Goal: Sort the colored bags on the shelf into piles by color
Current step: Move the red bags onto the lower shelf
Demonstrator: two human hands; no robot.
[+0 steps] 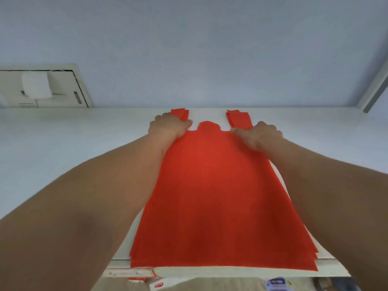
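Observation:
A stack of red bags (218, 196) lies flat on the white shelf (84, 139), its bottom edge hanging slightly over the shelf's front edge. The two handle strips point toward the back wall. My left hand (170, 126) rests on the stack at the base of the left handle, fingers curled down onto the fabric. My right hand (259, 134) lies at the base of the right handle in the same way. Whether either hand pinches the fabric is not visible. No bags of another color show.
A white wall box (45, 89) with a paper stuck on it sits at the back left. A metal upright (375, 89) rises at the right. Below the shelf's front edge (231, 272), labels and packages (277, 283) show on a lower level.

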